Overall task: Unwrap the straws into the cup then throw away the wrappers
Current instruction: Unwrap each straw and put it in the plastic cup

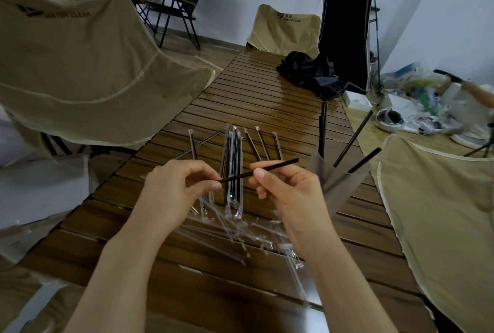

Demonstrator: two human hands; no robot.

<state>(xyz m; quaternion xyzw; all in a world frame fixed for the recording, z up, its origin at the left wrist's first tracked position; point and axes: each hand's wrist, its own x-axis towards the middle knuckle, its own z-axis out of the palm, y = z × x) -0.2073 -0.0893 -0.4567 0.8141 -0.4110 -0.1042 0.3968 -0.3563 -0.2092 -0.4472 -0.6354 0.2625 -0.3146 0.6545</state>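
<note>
Both hands hold one black straw (278,166) above the slatted wooden table (267,97). My left hand (176,188) pinches its near end and my right hand (286,193) pinches it at the middle, its far end pointing right toward the clear cup (339,185). The cup stands just right of my right hand with three black straws (352,137) leaning in it. Several wrapped straws (234,156) lie on the table beyond my hands. Several clear wrappers (240,231) lie scattered beneath my wrists; whether any is on the held straw I cannot tell.
Tan fabric camp chairs flank the table: one at the left (80,78), one at the far end (286,30), one at the right (441,225). A crumpled black bag (312,73) lies on the far part of the table. Clutter covers the floor at the right (417,103).
</note>
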